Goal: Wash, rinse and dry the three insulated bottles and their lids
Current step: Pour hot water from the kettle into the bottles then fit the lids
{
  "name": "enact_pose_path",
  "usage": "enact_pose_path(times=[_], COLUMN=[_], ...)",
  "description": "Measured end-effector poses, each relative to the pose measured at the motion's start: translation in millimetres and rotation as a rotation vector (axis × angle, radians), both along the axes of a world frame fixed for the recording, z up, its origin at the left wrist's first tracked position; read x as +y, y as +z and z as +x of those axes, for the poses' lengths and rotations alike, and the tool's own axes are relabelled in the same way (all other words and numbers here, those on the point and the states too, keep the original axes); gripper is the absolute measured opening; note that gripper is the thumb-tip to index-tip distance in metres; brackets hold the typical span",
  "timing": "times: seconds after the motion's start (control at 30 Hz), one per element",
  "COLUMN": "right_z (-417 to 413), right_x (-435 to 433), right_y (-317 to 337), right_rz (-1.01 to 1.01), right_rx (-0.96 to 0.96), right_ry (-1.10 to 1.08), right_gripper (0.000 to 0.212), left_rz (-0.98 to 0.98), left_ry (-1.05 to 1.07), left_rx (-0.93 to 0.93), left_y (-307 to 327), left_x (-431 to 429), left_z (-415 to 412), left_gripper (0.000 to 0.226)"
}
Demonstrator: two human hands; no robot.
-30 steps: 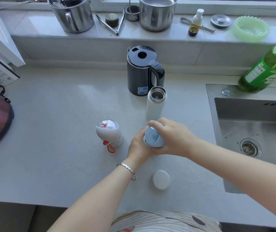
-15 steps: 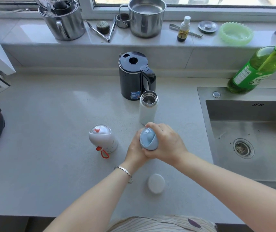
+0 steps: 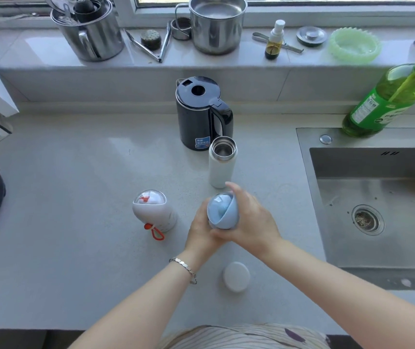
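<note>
at the middle of the desk (image 3: 75, 185), left of the sink (image 3: 352, 167), the blue bottle (image 3: 217, 222) is held between both hands, so no reach is needed. its long axis is set close to upright, with the domed top turned up toward the camera. whether its base rests on the desk cannot be told, since the body is hidden. the left hand (image 3: 201, 233) is wrapped round the body from the left and below, fingers curled on it. the right hand (image 3: 254, 222) is curled over the blue lid (image 3: 224, 210) from the right, fingertips reaching round its far side.

the coming move is judged to be a twist about that upright axis: the body steadied by the left hand, the lid turned and lifted off by the right. the sink lies on the right hand's side.

the blue bottle is seen as pale and matt, with a clear dome over a darker blue inner part, and its lid is not yet removed. just beyond the right fingertips the open bottle (image 3: 222, 167) is stood upright, white, its steel mouth uncapped. the strap bottle (image 3: 153, 212) is stood apart to the left, white, capped, with a red loop. the white lid (image 3: 236, 276) is laid flat on the near side, between the forearms.
</note>
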State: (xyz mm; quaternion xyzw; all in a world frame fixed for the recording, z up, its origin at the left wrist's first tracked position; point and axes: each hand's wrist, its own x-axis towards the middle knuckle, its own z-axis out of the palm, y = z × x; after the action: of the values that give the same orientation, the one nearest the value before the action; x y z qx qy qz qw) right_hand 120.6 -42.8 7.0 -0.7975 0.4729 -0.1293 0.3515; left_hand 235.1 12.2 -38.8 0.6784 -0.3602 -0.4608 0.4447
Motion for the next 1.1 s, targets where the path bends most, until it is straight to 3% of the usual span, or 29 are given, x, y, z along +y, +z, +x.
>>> enact_pose_path(times=[0.07,0.1,0.17,0.27,0.4,0.53,0.67,0.77,0.93,1.1], right_z=[-17,-26,-45,-66,-75,-60,-41,-36,-51,-54], right_x=[-5,-5,-2,6,23,39,51,53,27,-35], right_y=[4,5,5,-12,-43,-51,-59,-67,-53,0], right_rz=[0.195,0.219,0.184,0.101,0.223,0.330,0.183,0.085,0.132,0.055], right_rx=[-0.083,-0.088,-0.055,0.071,0.315,0.407,0.585,0.654,0.503,0.238], right_ry=[0.102,0.129,0.117,0.052,0.087,0.258,0.454,0.508,0.259,-0.026], right_gripper=[0.106,0.105,0.097,0.076,0.061,0.071,0.084,0.066,0.063,0.064], left_rz=[-0.039,-0.087,-0.137,-0.143,-0.119,-0.094,-0.046,0.027,0.097,0.298], left_ry=[-0.124,-0.163,-0.267,-0.393,-0.159,-0.002,0.056,0.047,-0.013,-0.208], left_rx=[-0.226,-0.282,-0.312,-0.567,-0.595,-0.714,-0.833,-0.830,-0.838,-1.166], left_y=[3,11,32,50,53,63,68,66,65,75], left_x=[3,2,-4,-16,-19,-20,-23,-24,-26,-30], left_z=[7,11,20,20,14,27,40,47,47,50], left_gripper=[0.083,0.091,0.090,0.078,0.069,0.067,0.066,0.069,0.073,0.086])
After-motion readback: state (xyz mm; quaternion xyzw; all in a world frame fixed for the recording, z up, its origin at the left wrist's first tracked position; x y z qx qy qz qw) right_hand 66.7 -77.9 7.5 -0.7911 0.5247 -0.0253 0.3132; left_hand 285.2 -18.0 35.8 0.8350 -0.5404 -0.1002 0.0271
